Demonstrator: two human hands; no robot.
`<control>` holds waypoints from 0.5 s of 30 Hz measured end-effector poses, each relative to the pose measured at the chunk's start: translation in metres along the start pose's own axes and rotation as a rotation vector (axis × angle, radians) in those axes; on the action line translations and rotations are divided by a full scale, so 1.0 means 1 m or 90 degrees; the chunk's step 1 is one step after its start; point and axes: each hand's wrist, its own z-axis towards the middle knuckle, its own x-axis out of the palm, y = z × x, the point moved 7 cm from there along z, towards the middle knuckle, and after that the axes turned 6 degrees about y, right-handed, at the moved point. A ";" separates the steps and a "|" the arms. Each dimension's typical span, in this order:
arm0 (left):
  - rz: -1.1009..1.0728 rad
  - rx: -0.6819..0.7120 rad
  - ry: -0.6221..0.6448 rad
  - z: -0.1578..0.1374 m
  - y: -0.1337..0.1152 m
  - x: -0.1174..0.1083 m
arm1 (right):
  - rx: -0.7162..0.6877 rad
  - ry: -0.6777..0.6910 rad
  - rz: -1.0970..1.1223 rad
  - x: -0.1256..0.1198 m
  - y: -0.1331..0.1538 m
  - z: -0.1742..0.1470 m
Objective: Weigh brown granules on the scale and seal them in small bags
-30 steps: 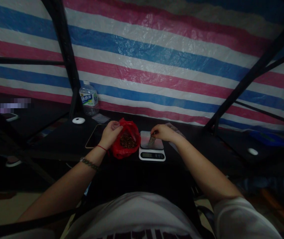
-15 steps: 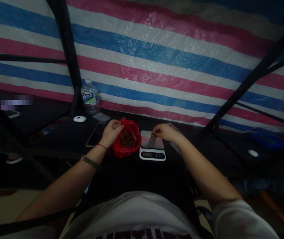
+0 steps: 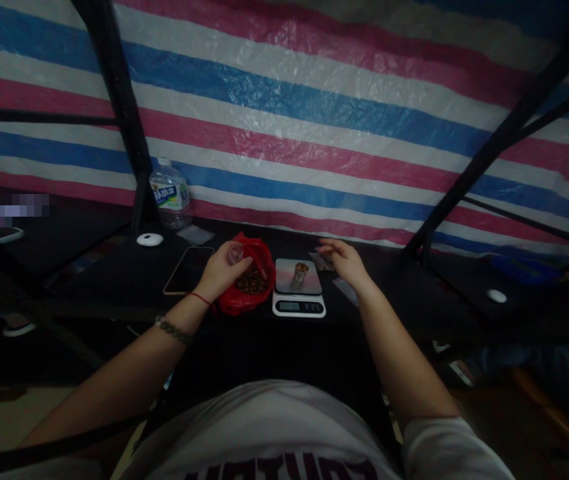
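My left hand (image 3: 217, 272) is closed around a small clear plastic cup-like piece (image 3: 236, 253) at the left rim of a red plastic bag (image 3: 266, 257). Small brown bits (image 3: 252, 282) lie inside that bag. Right of it, a white digital kitchen scale (image 3: 298, 306) bears a small clear container (image 3: 300, 275) filled with brown pieces. My right hand (image 3: 345, 261), fingers apart and holding nothing, hovers beyond the scale's right side. Close under its fingertips lies a small clear bag (image 3: 322, 262) with what looks like brown bits in it.
A phone (image 3: 188, 270) lies left of the red bag. Behind it are a flat clear packet (image 3: 195, 235), a white oval case (image 3: 149, 239) and a large plastic bottle (image 3: 170, 195). Another clear packet (image 3: 347, 291) is right of the scale. Black metal posts (image 3: 122, 113) flank the dark table.
My right hand has let go of the small container, which now stands on the scale, and has moved right and away. My left hand stays by the red bag.
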 end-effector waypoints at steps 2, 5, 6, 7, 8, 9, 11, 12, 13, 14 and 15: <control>0.017 -0.001 0.005 -0.002 -0.003 0.002 | -0.006 0.001 0.030 0.005 -0.009 -0.005; 0.017 -0.003 0.011 -0.004 -0.010 0.004 | 0.003 0.003 0.049 0.012 -0.022 -0.009; 0.012 -0.005 0.014 -0.005 -0.012 0.004 | 0.005 0.002 0.046 0.013 -0.025 -0.010; 0.006 -0.005 0.017 -0.006 -0.014 0.005 | 0.007 -0.003 0.039 0.014 -0.028 -0.011; 0.000 -0.004 0.017 -0.007 -0.016 0.005 | 0.006 -0.007 0.029 0.014 -0.031 -0.011; -0.005 0.000 0.015 -0.008 -0.019 0.005 | 0.006 -0.012 0.021 0.014 -0.033 -0.011; -0.016 0.014 0.011 -0.010 -0.024 0.005 | 0.010 -0.019 0.009 0.015 -0.037 -0.011; -0.023 0.022 0.009 -0.011 -0.027 0.004 | 0.014 -0.019 0.007 0.016 -0.039 -0.011; -0.031 0.028 0.008 -0.011 -0.029 0.004 | 0.018 -0.019 0.009 0.017 -0.040 -0.011; -0.038 0.033 0.008 -0.012 -0.030 0.004 | 0.021 -0.021 0.014 0.018 -0.041 -0.011; -0.046 0.031 0.002 -0.012 -0.031 0.003 | 0.023 -0.022 0.019 0.019 -0.042 -0.011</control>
